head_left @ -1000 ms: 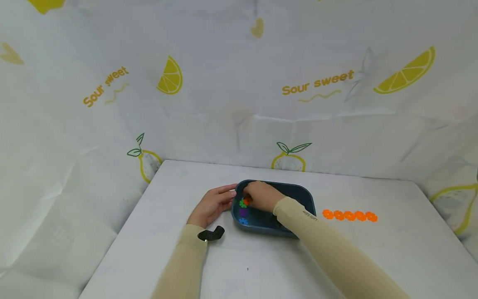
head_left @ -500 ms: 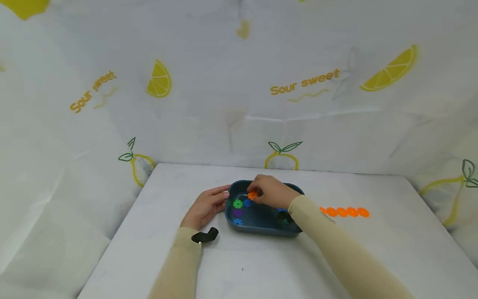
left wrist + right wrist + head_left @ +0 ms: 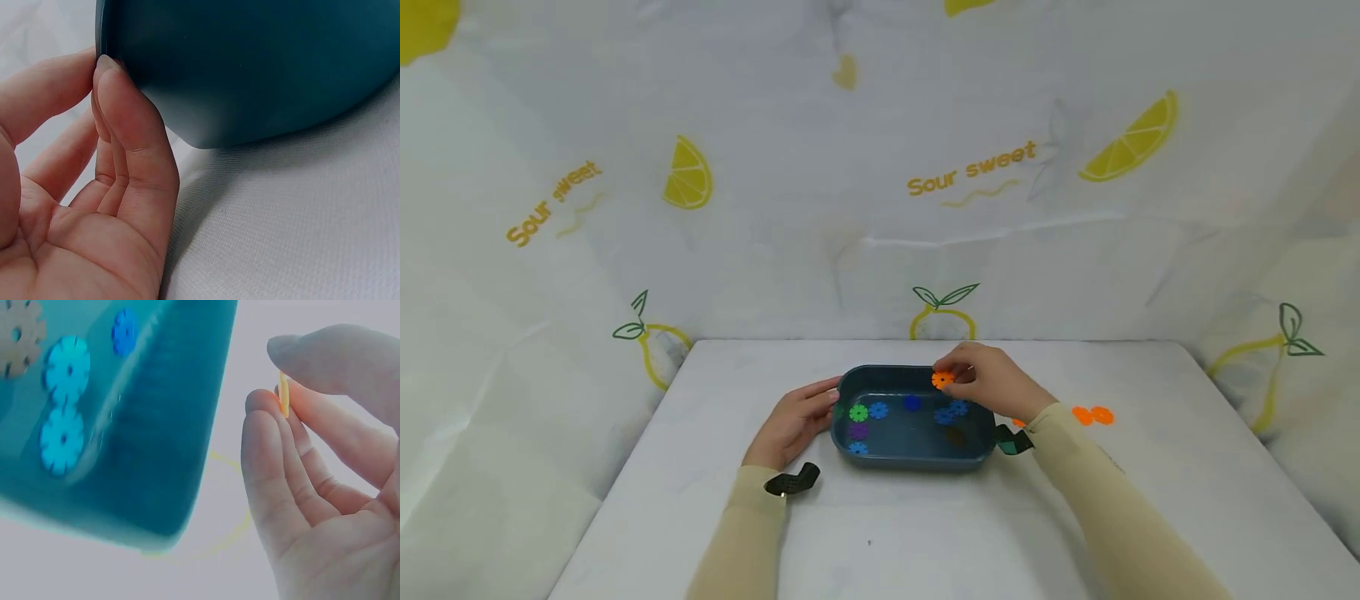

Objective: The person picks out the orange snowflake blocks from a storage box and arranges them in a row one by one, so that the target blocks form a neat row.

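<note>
My left hand point(image 3: 792, 421) holds the left end of a dark teal plastic tray point(image 3: 917, 463); in the left wrist view its fingertips point(image 3: 128, 103) are at the tray's rim. My right hand point(image 3: 1000, 385) pinches an orange notched plastic disc point(image 3: 942, 381) between thumb and fingers, over the tray's back right edge. The right wrist view shows this disc edge-on, just outside the tray wall. Inside the tray lie a green disc point(image 3: 858, 412), a purple disc point(image 3: 858, 431), a brown disc point(image 3: 955, 437) and several blue discs point(image 3: 878, 410).
More orange discs point(image 3: 1102, 415) lie in a row on the white table to the right, partly hidden by my right wrist. A white cloth backdrop point(image 3: 790, 275) with lemon prints rises behind the table. Dark camera mounts sit on both wrists.
My right hand has lifted the orange disc from the tray's left side and carried it right, uncovering blue discs. The left hand stays at the tray's end. The head view has shifted.
</note>
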Tool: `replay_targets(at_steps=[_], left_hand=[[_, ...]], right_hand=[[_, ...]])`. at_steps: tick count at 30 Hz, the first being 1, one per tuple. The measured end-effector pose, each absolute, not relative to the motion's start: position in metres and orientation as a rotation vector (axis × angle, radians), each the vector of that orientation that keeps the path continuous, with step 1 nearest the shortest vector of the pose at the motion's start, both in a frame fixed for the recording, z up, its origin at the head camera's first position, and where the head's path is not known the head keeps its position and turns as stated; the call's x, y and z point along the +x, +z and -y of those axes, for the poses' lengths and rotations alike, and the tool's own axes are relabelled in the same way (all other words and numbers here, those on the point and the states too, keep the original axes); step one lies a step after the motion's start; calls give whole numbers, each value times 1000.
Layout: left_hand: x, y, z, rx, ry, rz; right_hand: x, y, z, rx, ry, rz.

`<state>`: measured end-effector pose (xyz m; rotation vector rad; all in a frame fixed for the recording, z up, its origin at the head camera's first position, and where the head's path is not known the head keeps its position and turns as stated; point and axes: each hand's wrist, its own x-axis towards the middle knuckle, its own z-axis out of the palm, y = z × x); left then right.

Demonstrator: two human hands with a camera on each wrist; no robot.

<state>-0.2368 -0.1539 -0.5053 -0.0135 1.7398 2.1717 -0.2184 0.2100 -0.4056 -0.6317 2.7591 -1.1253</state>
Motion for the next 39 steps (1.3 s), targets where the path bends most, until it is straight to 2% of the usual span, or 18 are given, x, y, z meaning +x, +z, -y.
replay_targets(at_steps=[9,25,39], left_hand=[[-235,-504,154,-30,2165,-1737],[-233,-503,153,-80,2167,-1738],[-231,-505,154,-94,2162,-1729]], right_hand=[[-208,-418,-265,-466,-1232,-2826],[-172,-447,-377,-130,-1134,-2967],[-158,-462,-421,2,-1025,-3023]])
